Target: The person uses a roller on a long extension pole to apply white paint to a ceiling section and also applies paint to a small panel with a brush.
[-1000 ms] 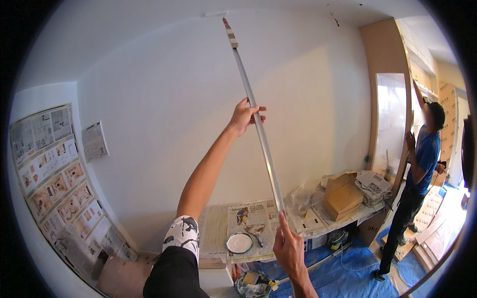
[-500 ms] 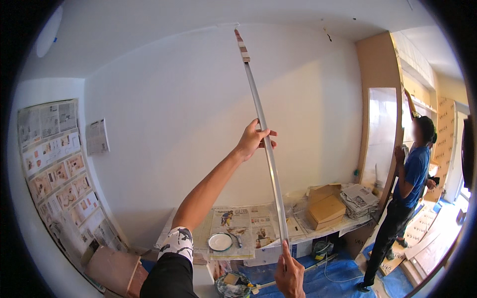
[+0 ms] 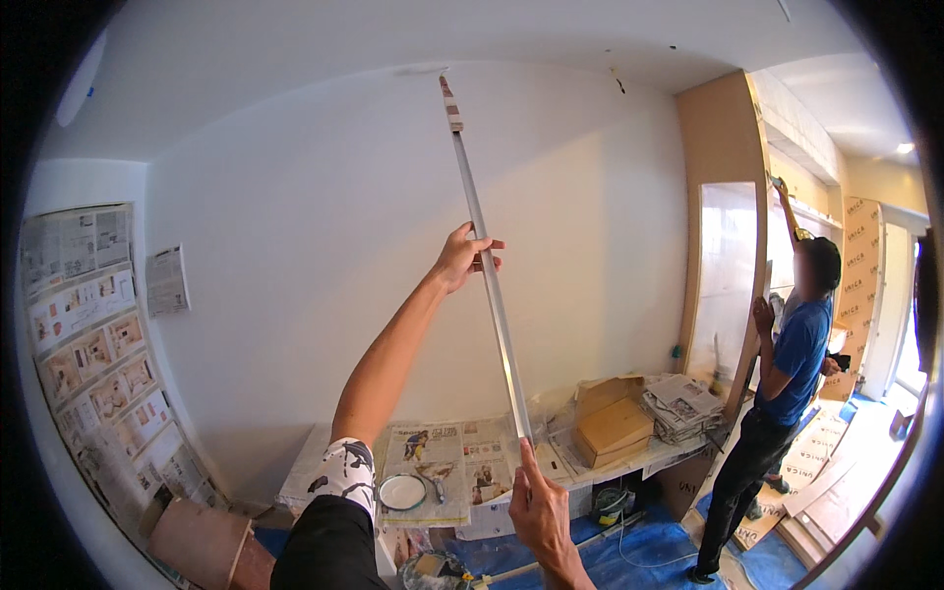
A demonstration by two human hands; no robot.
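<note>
Just under the wall-ceiling line, the tip of my metal pole [image 3: 500, 329] meets the top of the white wall [image 3: 295, 246]; whatever is fitted there is a pale smear against the ceiling [image 3: 551, 28], can't make it out. Pole runs down and slightly right in front of the wall, striped handle [image 3: 450, 106] at its upper end. Left hand [image 3: 459, 258] is wrapped round it mid-length; right hand [image 3: 543, 506] is clenched on the lower part, index finger laid along it. Bottom end hidden behind the right hand. Writing: newsprint on the bench [image 3: 565, 467], headline large enough to read, body text too small; more print on the newspaper stack [image 3: 683, 405] by the cardboard box [image 3: 612, 425], and on sheets [image 3: 88, 324] at far left. Brown boards [image 3: 860, 275] at right carry one repeated brand word. Cut off: both my forearms, plus the bucket [image 3: 433, 570] at the lower edge. White round dish [image 3: 403, 492] sits on the newsprint; can't tell its contents. Co-worker in blue [image 3: 801, 339] reaches up at the shelving; face blurred, object in the raised hand unclear.
</note>
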